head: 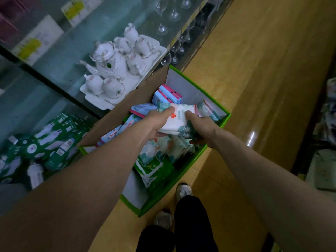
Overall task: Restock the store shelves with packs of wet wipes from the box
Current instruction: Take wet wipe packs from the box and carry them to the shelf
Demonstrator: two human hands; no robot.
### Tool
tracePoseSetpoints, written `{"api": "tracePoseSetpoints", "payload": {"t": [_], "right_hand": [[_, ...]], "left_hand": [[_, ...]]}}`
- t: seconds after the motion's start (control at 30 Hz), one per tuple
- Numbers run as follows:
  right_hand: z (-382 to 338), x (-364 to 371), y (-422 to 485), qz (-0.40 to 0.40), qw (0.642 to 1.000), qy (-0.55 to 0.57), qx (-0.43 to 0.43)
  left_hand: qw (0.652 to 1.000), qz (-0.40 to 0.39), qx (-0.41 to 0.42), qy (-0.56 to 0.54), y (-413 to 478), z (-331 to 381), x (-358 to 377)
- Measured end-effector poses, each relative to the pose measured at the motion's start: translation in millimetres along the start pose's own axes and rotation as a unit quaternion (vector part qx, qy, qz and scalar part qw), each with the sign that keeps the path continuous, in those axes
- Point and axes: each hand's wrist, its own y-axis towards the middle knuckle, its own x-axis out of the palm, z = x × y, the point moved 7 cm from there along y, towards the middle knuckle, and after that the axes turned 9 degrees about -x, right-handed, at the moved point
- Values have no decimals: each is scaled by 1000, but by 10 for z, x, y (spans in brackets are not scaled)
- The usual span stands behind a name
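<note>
Shelves (60,57): glass, upper left of frame.
Box (185,84): green-edged, centre frame, beside the shelves, full of loose wipe packs (154,160).
Held pack (179,115): white, over the box's upper half.
Left hand (156,122): curled round the pack's left edge.
Right hand (201,126): grips its right edge.

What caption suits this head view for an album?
The left hand and right hand grip a white wipes pack over the green-edged box beside glass shelves.

Assorted wipe packs (154,166) in green box (172,184)
</note>
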Motion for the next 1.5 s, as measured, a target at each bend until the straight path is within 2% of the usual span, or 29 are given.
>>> {"api": "tracePoseSetpoints", "payload": {"t": [0.07, 0.27, 0.43, 0.53, 0.7, 1.0, 1.1, 1.3, 1.4, 1.5], "right_hand": [[-99, 40, -153, 14, 1000, 16, -19], [-580, -122, -744, 72, 985, -47, -152], [-948, -411, -1454, 112, 968, -26, -224], [-1122, -663, -1833, 137, 957, -10, -257], [-1310, -1218, -2513, 216, 933, -7, -287], [-1268, -2405, -3904, 389, 882, -16, -267], [-1188, -2837, -4415, 443, 857, -13, -264], [-916, -3520, -5662, 552, 786, -102, -258], [-740, -3885, -6242, 591, 769, -88, -229], [-499, -4213, -6791, 612, 766, -29, -194]], "left_hand": [[1000, -6, 16, -2, -161, 100, -20], [995, -33, 82, 46, -810, 451, -88], [985, -52, 156, 58, -1559, 842, -38], [974, -82, 201, 69, -2058, 1049, 120], [944, -136, 262, 149, -2835, 1320, 556], [884, -176, 345, 263, -4248, 1627, 1543], [855, -189, 391, 284, -4765, 1656, 1954], [809, -236, 439, 313, -5901, 1507, 2808], [789, -271, 451, 319, -6459, 1394, 3195], [762, -313, 447, 349, -6993, 1223, 3562]]}}
